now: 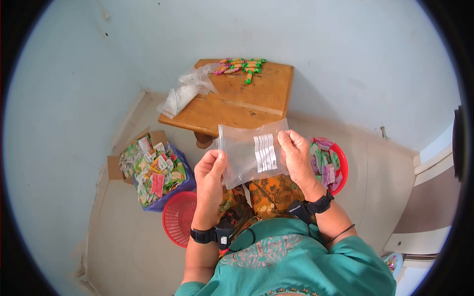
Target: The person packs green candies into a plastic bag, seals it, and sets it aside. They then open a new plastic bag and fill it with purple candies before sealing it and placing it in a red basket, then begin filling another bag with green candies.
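Observation:
A clear plastic bag (pixel 242 153) with a white printed label is stretched flat between my two hands, above my lap. My left hand (pixel 211 172) pinches its left edge between thumb and fingers. At the opposite edge, my right hand (pixel 297 155) grips the upper right corner, thumb on top. The bag looks flat, with nothing visible inside it. Beyond it stands a wooden table (pixel 247 106), where small wrapped sticks (pixel 242 65) in green and pink wrappers lie in a cluster. More clear plastic bags (pixel 185 93) hang over the table's left edge.
At the left, a blue basket (pixel 185 185) and a cardboard box (pixel 114 167) hold many colourful packets. A red basket (pixel 178 217) stands beside my left forearm. Another red basket (pixel 343 165), with pink and green packets, is at the right. Walls (pixel 237 29) enclose the corner.

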Motion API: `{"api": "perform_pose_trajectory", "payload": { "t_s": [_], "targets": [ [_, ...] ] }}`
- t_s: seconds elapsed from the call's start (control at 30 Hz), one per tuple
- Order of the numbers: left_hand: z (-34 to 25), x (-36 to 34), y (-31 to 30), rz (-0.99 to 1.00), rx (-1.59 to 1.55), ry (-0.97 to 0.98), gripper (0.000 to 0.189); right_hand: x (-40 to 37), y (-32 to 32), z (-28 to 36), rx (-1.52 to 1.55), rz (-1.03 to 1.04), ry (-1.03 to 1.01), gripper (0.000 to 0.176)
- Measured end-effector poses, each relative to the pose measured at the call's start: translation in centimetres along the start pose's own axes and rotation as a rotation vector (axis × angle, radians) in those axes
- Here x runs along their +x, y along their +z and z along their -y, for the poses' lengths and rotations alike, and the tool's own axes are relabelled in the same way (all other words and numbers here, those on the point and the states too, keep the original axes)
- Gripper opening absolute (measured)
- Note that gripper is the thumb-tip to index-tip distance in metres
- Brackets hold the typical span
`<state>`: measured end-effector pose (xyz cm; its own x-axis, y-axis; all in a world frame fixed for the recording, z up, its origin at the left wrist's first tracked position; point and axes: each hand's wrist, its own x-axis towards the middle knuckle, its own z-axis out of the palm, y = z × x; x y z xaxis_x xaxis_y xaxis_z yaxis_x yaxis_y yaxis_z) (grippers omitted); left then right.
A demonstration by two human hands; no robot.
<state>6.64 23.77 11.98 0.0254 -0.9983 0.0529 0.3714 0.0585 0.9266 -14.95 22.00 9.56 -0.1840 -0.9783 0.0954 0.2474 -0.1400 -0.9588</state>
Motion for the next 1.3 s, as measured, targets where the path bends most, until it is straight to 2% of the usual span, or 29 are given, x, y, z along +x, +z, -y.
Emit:
{"api": "perform_pose_trajectory", "payload": {
  "t_s": [0.07,0.2,0.27,0.37,0.53,0.6,1.03,1.23,1.3],
  "targets": [
    [-0.2,-0.1,0.2,-0.003,-0.032,-0.047,0.012,0.2,-0.2,-0.2,-0.028,-0.033,-0.017,0.028],
    [-0.1,-0.1,0.6,-0.044,-0.020,-0.013,0.012,-0.3,-0.5,0.3,0.010,-0.019,0.140,0.028],
    [0.2,-0.1,0.2,-0.050,-0.036,-0.015,0.011,0.3,-1.1,-2.1,0.144,0.090,0.033,0.026],
    [0.4,0.0,-0.3,0.011,-0.009,-0.032,0.009,-1.1,-0.3,-0.8,0.200,0.142,0.152,0.023],
    [0.4,-0.2,0.5,0.001,-0.008,-0.052,0.010,-1.0,-0.6,-2.0,0.013,0.026,0.040,0.021],
    [0.3,-0.3,0.7,0.009,-0.047,-0.068,0.011,-0.6,-0.9,-2.8,-0.083,0.003,-0.084,0.023],
    [0.9,-0.2,-0.1,0.126,-0.161,-0.117,0.013,-0.2,-1.8,-3.7,-0.111,-0.010,-0.055,0.026],
    [0.5,-0.4,0.3,0.146,-0.206,-0.097,0.012,-0.2,-2.0,-3.4,-0.195,0.007,0.051,0.023],
    [0.4,-0.5,0.5,0.118,-0.127,-0.060,0.012,0.0,-1.3,-3.3,-0.479,-0.210,-0.227,0.019]
  ]
}}
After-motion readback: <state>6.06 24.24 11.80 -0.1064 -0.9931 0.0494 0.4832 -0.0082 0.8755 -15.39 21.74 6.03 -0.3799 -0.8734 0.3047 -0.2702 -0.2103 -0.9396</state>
